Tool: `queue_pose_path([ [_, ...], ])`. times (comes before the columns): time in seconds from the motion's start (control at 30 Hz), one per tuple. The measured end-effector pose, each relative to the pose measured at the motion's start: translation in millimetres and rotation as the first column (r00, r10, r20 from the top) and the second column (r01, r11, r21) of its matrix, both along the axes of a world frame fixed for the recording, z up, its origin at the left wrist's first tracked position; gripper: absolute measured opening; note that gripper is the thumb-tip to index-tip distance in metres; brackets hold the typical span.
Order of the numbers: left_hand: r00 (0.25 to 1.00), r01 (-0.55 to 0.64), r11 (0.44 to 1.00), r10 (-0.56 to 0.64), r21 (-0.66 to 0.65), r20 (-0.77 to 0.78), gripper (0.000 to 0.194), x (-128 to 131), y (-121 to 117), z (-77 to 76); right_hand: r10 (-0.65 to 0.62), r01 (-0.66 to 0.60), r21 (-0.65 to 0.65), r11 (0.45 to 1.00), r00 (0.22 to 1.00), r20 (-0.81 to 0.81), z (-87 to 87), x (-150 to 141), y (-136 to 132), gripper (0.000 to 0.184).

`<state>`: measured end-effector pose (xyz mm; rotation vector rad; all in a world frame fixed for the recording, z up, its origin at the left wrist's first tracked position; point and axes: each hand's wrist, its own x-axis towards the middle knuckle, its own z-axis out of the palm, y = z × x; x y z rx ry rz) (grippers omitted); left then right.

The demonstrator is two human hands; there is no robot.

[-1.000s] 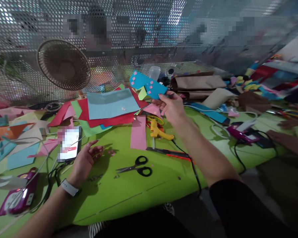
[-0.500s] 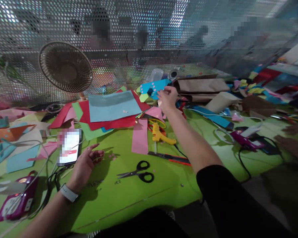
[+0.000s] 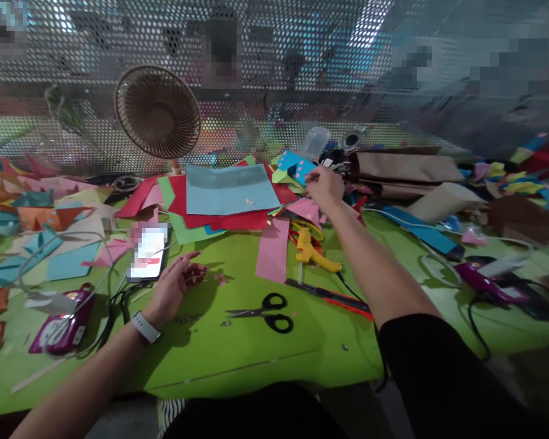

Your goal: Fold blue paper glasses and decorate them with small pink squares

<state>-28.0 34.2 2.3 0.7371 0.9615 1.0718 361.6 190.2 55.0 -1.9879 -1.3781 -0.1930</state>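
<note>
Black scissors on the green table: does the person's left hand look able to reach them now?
Probably yes. The left hand looks empty, and between it and the black scissors only small scraps show; nothing tall seems to block the way.

Pink dots pattern your bright blue card (image 3: 289,161), while your sleeve (image 3: 421,353) shows plain black and your watch strap (image 3: 145,327) white against a lime-green table (image 3: 238,361). Before you, a pale blue sheet (image 3: 231,190) tops red paper (image 3: 238,220), with a pink strip (image 3: 273,250), a yellow glue gun (image 3: 322,261) and black-handled scissors (image 3: 268,311). Your cutter (image 3: 324,294) is black and orange-red, the power strip (image 3: 68,318) at your left deep purple, the fan (image 3: 158,113) brown, the folded paper (image 3: 407,167) dull tan. Pale dots fleck orange paper (image 3: 41,217); black-and-white stripes mark the cloth (image 3: 170,411) below you
</note>
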Motion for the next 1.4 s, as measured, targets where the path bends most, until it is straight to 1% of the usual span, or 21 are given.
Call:
queue_pose_path([
  [0.07,1.000,0.005,1.000,-0.005,0.005,-0.003,0.038,0,0,-1.0,0.014,-0.012,-0.034,0.999,0.998,0.058,1.4,-4,-3,0.018],
  [0.17,1.000,0.016,1.000,-0.016,0.015,0.003,0.037,-1,0,-4.6,0.059,-0.055,-0.038,0.998,0.991,0.123,3.9,-12,-17,0.025],
  [0.23,1.000,0.025,0.999,-0.026,0.026,0.008,0.034,-2,-1,-6.5,0.144,-0.142,-0.026,0.990,0.984,0.109,4.8,-20,-32,0.029],
  [0.3,0.999,0.032,0.999,-0.032,0.025,0.012,0.031,-1,-2,-7.1,0.294,-0.294,-0.014,0.956,0.955,0.050,3.3,-33,-52,0.035],
  [0.33,0.999,0.034,0.999,-0.035,0.019,0.013,0.029,-1,-2,-7.0,0.386,-0.386,-0.019,0.923,0.923,0.004,1.2,-41,-63,0.038],
  [0.37,0.999,0.034,0.999,-0.034,0.009,0.013,0.028,0,-2,-6.8,0.482,-0.484,-0.043,0.874,0.875,-0.050,-2.0,-51,-75,0.041],
  [0.4,0.999,0.029,1.000,-0.029,0.000,0.012,0.027,0,-3,-6.7,0.573,-0.582,-0.089,0.808,0.812,-0.109,-6.1,-61,-87,0.044],
  [0.43,1.000,0.022,1.000,-0.022,-0.008,0.010,0.026,1,-3,-6.7,0.655,-0.672,-0.146,0.726,0.741,-0.149,-11.0,-71,-98,0.045],
  [0.47,1.000,0.014,1.000,-0.014,-0.011,0.006,0.025,1,-3,-6.9,0.717,-0.729,-0.183,0.660,0.683,-0.139,-16.4,-82,-109,0.044],
  [0.53,1.000,0.001,1.000,-0.001,-0.008,-0.003,0.024,1,-3,-7.6,0.806,-0.792,-0.195,0.579,0.592,-0.010,-28.0,-102,-126,0.042],
  [0.6,1.000,0.002,1.000,-0.002,0.001,-0.008,0.023,1,-3,-8.0,0.864,-0.827,-0.255,0.502,0.493,0.101,-38.3,-118,-135,0.041],
  [0.67,1.000,0.001,1.000,-0.001,0.014,-0.009,0.023,1,-2,-7.7,0.903,-0.835,-0.344,0.430,0.398,0.162,-46.0,-129,-138,0.038],
  [0.73,1.000,-0.010,1.000,0.010,0.029,-0.009,0.024,1,-2,-7.2,0.924,-0.821,-0.424,0.382,0.329,0.195,-50.9,-134,-137,0.034],
  [0.8,1.000,-0.018,0.999,0.018,0.030,-0.011,0.023,1,-2,-7.3,0.931,-0.801,-0.477,0.362,0.289,0.222,-54.1,-134,-135,0.031],
  [0.93,1.000,0.011,0.999,-0.011,0.035,-0.007,0.024,2,-3,-10.8,0.925,-0.768,-0.522,0.372,0.263,0.273,-60.1,-130,-130,0.033],
  [1.03,1.000,0.028,0.999,-0.027,0.038,-0.007,0.025,2,-3,-14.8,0.917,-0.759,-0.526,0.384,0.247,0.312,-65.7,-127,-127,0.047],
  [1.07,1.000,0.030,0.999,-0.030,0.038,-0.009,0.026,1,-3,-15.9,0.914,-0.760,-0.523,0.386,0.236,0.331,-67.6,-126,-126,0.048],
  [1.2,0.999,0.039,0.998,-0.039,0.051,-0.012,0.029,1,-3,-18.3,0.889,-0.762,-0.512,0.396,0.178,0.423,-74.1,-125,-118,0.044],
  [1.27,0.999,0.046,0.997,-0.045,0.056,-0.008,0.031,1,-3,-18.3,0.884,-0.762,-0.514,0.393,0.159,0.440,-76.0,-123,-115,0.044],
  [1.33,0.999,0.049,0.997,-0.049,0.053,-0.006,0.032,1,-3,-17.9,0.883,-0.757,-0.521,0.394,0.153,0.444,-76.3,-121,-112,0.047],
  [1.4,0.999,0.053,0.997,-0.053,0.047,-0.012,0.033,1,-3,-17.2,0.878,-0.749,-0.522,0.408,0.165,0.448,-74.6,-119,-109,0.053],
])
